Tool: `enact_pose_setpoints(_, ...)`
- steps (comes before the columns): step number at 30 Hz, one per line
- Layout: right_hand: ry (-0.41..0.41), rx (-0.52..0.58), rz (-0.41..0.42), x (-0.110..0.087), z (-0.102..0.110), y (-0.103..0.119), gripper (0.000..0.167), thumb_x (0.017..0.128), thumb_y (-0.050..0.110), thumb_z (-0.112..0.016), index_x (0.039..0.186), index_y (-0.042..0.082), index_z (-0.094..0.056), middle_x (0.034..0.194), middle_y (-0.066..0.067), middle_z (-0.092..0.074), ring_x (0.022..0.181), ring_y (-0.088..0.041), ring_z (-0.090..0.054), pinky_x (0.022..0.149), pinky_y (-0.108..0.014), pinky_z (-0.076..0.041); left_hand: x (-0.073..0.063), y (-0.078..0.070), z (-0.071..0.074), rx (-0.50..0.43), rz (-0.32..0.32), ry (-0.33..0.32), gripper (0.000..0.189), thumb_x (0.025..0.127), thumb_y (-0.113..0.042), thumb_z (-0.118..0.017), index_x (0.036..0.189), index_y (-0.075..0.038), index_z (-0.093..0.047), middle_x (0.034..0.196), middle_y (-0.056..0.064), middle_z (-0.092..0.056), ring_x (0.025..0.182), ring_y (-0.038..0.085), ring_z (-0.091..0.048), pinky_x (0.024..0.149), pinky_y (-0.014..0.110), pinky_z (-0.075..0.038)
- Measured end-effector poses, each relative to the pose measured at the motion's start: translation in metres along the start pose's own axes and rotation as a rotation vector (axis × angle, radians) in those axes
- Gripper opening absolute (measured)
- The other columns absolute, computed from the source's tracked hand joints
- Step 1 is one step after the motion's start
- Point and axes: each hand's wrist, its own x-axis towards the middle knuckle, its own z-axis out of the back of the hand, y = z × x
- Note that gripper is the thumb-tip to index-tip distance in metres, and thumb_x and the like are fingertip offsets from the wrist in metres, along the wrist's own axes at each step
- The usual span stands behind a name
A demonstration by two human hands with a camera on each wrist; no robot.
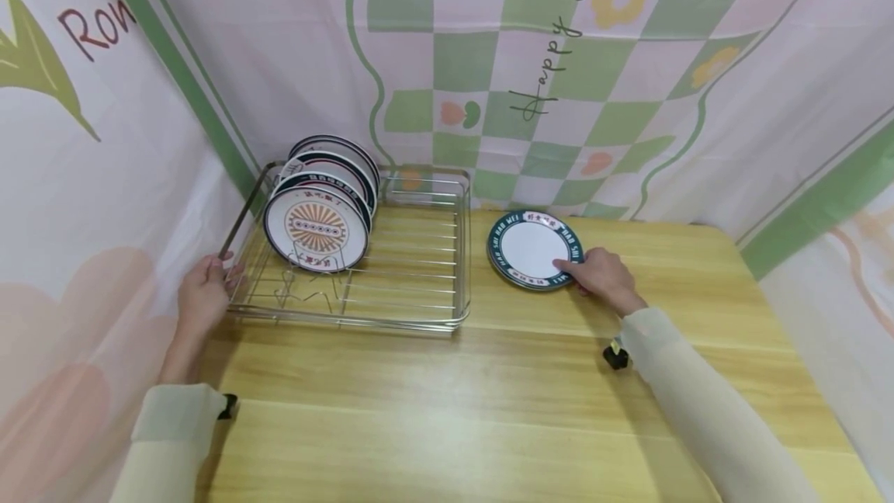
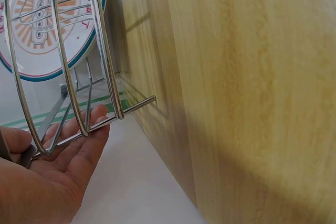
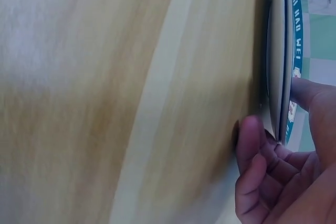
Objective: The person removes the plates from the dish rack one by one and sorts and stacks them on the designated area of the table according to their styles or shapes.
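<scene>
A wire dish rack [image 1: 398, 322] stands on the table at the left, with several round plates [image 1: 317, 227] leaning upright in its left part. The left hand [image 1: 204, 295] grips the rack's front left corner; in the left wrist view its fingers [image 2: 92, 153] pass under the metal rods. To the right of the rack is a plate with a dark green lettered rim [image 1: 534, 249]. My right hand [image 1: 606, 279] pinches its right edge, thumb on top and fingers below. In the right wrist view the edge looks layered; I cannot tell whether a second plate lies beneath.
The wooden table [image 1: 433, 410] extends in front of the rack and to the right. A patterned cloth [image 1: 531, 60] hangs along the back, and similar cloth covers both sides. The rack's left side is close to the left cloth.
</scene>
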Motion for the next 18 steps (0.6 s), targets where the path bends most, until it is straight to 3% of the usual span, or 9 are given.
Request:
enact_pose_setpoints(6, -0.046, -0.090, 0.031, -0.002, 0.007, -0.004, 0.069, 0.097, 0.075, -0.055, 0.080, 0.008, -0.065, 0.071, -0.008, -0.064, 0.063, -0.024, -0.056, 0.055, -0.032, -0.042, 0.000, 0.000, -0.002, 0.012, 0.019, -0.001, 0.051, 0.117, -0.019, -0.022, 0.143, 0.015, -0.049, 0.135, 0.041, -0.060, 0.080, -0.013, -0.062, 0.085, 0.011, -0.061)
enact_pose_setpoints(9, -0.095, -0.121, 0.044, -0.004, 0.011, -0.002, 0.073, 0.097, 0.073, -0.055, 0.097, 0.001, -0.070, 0.086, -0.017, -0.070, 0.071, -0.028, -0.060, 0.058, -0.035, -0.046, 0.000, -0.001, -0.002, 0.030, 0.019, -0.006, 0.051, 0.117, -0.020, -0.023, 0.143, 0.014, -0.051, 0.135, 0.039, -0.061, 0.082, -0.012, -0.063, 0.083, 0.010, -0.060)
enact_pose_setpoints(13, -0.165, -0.158, 0.074, -0.007, 0.020, 0.008, 0.088, 0.098, 0.076, -0.052, 0.125, -0.006, -0.064, 0.115, -0.033, -0.070, 0.088, -0.041, -0.067, 0.063, -0.045, -0.054, 0.001, -0.001, -0.001, 0.020, 0.018, -0.015, 0.051, 0.117, -0.020, -0.023, 0.143, 0.013, -0.051, 0.135, 0.039, -0.062, 0.079, -0.015, -0.062, 0.081, 0.010, -0.061)
enact_pose_setpoints(18, -0.222, -0.170, 0.148, -0.016, 0.036, 0.036, 0.091, 0.098, 0.075, -0.052, 0.140, -0.005, -0.059, 0.126, -0.031, -0.069, 0.103, -0.047, -0.069, 0.064, -0.049, -0.057, 0.001, 0.000, -0.001, 0.011, 0.019, -0.020, 0.050, 0.117, -0.020, -0.023, 0.143, 0.013, -0.051, 0.135, 0.039, -0.061, 0.078, -0.017, -0.060, 0.081, 0.010, -0.061)
